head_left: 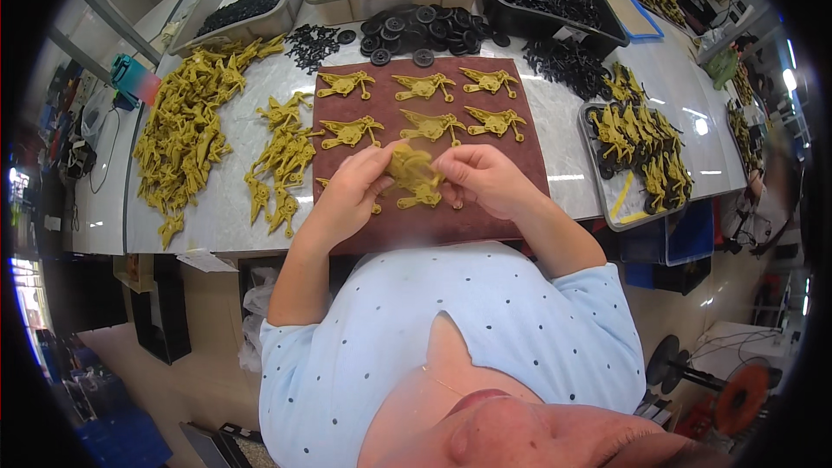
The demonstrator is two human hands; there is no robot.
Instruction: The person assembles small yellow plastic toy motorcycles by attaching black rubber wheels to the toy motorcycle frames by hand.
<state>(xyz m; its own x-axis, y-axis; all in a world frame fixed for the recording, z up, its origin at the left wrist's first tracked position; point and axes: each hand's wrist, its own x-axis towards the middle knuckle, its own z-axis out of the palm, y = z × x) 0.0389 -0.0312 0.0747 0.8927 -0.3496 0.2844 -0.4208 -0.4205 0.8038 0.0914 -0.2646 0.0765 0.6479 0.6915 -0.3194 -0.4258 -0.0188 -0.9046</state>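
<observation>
Here, left hand pinching a blurred yellow part at frame centre, right hand with fingertips drawn together at its edge, hold unclear, maroon mat beneath, black wheels piled upper centre.

A teal container is standing at the left of the worktable. A white paper is projecting from its front edge. Below, a black bin is resting on the floor; a blue crate is sitting under the right end. An orange-brown disc is occupying the lower right.
</observation>
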